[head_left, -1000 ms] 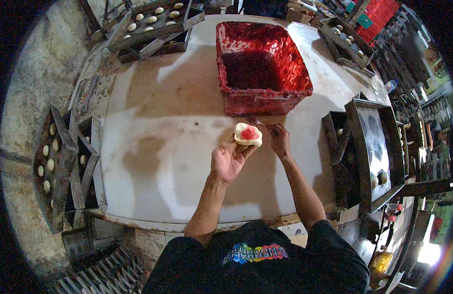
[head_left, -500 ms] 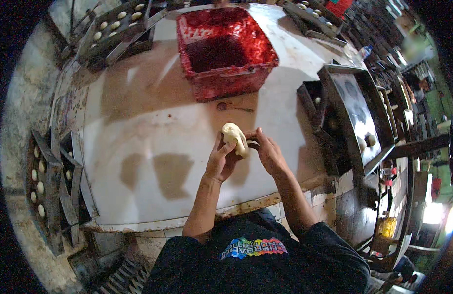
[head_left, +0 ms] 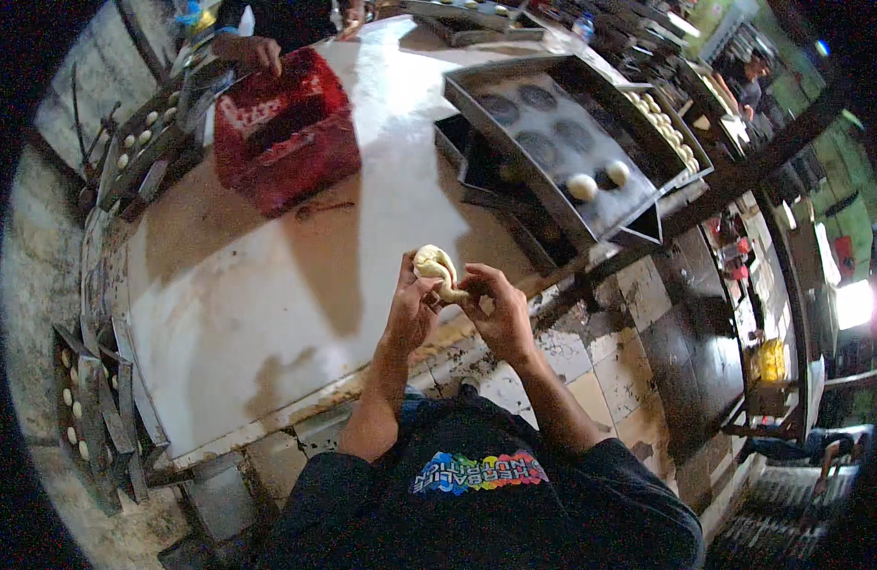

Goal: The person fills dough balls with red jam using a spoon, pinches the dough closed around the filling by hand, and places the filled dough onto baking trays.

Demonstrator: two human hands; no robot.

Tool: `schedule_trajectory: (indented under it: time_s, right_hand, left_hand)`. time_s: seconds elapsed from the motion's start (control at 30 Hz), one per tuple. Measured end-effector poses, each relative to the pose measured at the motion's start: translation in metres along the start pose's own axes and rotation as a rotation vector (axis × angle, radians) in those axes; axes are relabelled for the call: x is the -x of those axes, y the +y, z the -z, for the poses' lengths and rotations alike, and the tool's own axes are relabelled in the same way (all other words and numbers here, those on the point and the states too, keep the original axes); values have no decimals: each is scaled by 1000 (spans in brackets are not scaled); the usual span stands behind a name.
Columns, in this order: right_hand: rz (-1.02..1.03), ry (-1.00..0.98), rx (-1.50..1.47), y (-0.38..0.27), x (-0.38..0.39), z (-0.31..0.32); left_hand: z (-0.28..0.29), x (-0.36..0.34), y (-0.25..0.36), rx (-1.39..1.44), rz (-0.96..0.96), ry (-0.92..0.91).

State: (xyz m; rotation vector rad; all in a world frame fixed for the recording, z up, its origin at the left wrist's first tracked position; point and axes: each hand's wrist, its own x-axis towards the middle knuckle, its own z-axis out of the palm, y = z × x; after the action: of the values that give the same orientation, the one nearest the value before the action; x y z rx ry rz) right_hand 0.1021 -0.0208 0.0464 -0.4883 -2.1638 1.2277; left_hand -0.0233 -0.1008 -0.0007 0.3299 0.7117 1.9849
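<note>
A pale piece of soft dough point(head_left: 427, 260) is held up in front of my chest, over the near edge of the white table. My left hand point(head_left: 410, 312) grips it from the left, fingers curled round it. The dough is folded over, with a narrow reddish-dark gap along its fold. At its lower right end, my right hand point(head_left: 500, 312) is closed on the dough with the fingertips pinched together. Two round dough balls point(head_left: 583, 187) sit at the near end of a large dark metal tray point(head_left: 638, 211) to the right.
A red crate point(head_left: 296, 176) smeared with red stands on the white table point(head_left: 220, 275) at the far left. Another person's hand point(head_left: 256, 53) is over its back rim. Trays of dough balls line the left point(head_left: 87, 408), far left point(head_left: 139, 138) and right point(head_left: 661, 128) sides.
My view has swung right, so the crate appears farther left and the metal tray nearer the middle. My right hand has closed onto the dough's end. Another person's hand has appeared by the crate.
</note>
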Motion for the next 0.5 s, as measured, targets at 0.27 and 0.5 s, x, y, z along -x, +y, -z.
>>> schedule_trajectory:
  time_s: [0.27, 0.5]
  right_hand:
    - [-127, 75, -100, 34, 41, 86]
    - [-361, 158, -49, 51, 74, 92]
  left_hand:
    - [-52, 19, -62, -247, 263, -204]
    - [-65, 33, -105, -544, 113, 1]
